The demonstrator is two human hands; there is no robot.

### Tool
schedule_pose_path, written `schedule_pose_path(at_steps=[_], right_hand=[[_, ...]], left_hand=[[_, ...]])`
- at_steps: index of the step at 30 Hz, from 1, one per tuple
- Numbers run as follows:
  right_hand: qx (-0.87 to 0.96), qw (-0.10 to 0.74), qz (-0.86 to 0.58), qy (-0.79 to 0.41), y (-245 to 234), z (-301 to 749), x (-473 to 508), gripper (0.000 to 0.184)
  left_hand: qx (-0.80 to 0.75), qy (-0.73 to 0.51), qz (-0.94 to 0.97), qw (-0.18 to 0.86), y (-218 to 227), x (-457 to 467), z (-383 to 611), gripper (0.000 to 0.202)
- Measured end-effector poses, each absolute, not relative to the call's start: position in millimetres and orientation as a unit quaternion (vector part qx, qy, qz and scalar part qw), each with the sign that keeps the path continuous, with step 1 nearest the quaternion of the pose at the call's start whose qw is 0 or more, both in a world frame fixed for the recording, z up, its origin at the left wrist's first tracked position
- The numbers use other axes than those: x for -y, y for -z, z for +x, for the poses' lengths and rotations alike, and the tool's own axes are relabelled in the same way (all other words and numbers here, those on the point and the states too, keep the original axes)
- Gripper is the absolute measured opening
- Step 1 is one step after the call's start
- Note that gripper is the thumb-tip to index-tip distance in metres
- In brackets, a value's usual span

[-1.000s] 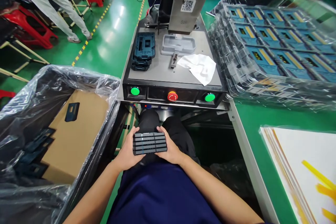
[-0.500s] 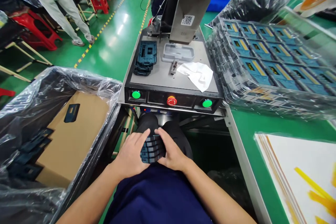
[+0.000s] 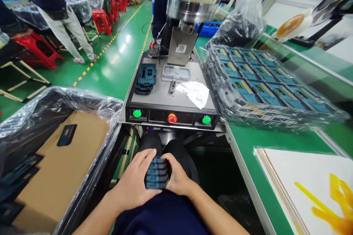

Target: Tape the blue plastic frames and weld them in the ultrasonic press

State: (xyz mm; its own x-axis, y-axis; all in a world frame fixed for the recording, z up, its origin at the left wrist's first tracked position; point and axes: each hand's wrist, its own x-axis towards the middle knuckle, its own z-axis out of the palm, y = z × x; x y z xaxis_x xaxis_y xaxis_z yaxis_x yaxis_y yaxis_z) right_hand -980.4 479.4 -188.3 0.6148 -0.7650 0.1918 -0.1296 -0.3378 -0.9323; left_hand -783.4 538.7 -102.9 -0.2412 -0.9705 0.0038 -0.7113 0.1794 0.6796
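Observation:
Between my two hands, above my lap, is a stack of dark blue plastic frames [image 3: 157, 173], seen edge-on. My left hand [image 3: 135, 178] is closed round its left side, thumb on the upper edge. At the other end, my right hand [image 3: 178, 177] grips the right side. Beyond them stands a press machine [image 3: 180, 46] with a grey fixture [image 3: 176, 73] on its metal plate. Several more dark blue plastic frames [image 3: 147, 76] lie piled left of the fixture. A white cloth [image 3: 195, 92] lies at its front right.
Two green buttons and a red emergency stop [image 3: 172, 118] line the press front. On the left, a plastic-lined bin [image 3: 110, 99] holds cardboard [image 3: 71, 161] and dark frames. Clear trays [image 3: 264, 77] of blue parts are stacked on the right, behind white sheets [image 3: 298, 169]. A person [image 3: 66, 25] stands far left.
My view has tilted up and shifted slightly right, showing more of the press head and the room. Both hands still hold the stack over my lap.

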Motion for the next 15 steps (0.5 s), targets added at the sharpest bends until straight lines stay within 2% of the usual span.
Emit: schedule_pose_path(at_steps=[3,6,8,11,13,15], right_hand=[[-0.255,0.394,-0.807,0.359,177,-986,-466,0.059],[-0.188,0.328,-0.857,0.351,161,-993,-451,0.06],[-0.153,0.292,-0.89,0.316,150,-995,-443,0.06],[-0.114,0.236,-0.934,0.242,134,-993,-436,0.059],[-0.087,0.206,-0.953,0.203,125,-989,-436,0.059],[-0.056,0.182,-0.964,0.187,115,-984,-436,0.056]], left_hand=[[0.626,0.401,0.574,0.342,110,-541,-779,0.098],[0.396,0.535,0.573,0.478,114,-539,-775,0.07],[0.24,0.653,0.539,0.475,114,-537,-774,0.061],[0.106,0.8,0.441,0.393,112,-537,-773,0.071],[0.089,0.819,0.422,0.379,111,-539,-772,0.07],[0.107,0.804,0.434,0.392,110,-540,-772,0.057]])
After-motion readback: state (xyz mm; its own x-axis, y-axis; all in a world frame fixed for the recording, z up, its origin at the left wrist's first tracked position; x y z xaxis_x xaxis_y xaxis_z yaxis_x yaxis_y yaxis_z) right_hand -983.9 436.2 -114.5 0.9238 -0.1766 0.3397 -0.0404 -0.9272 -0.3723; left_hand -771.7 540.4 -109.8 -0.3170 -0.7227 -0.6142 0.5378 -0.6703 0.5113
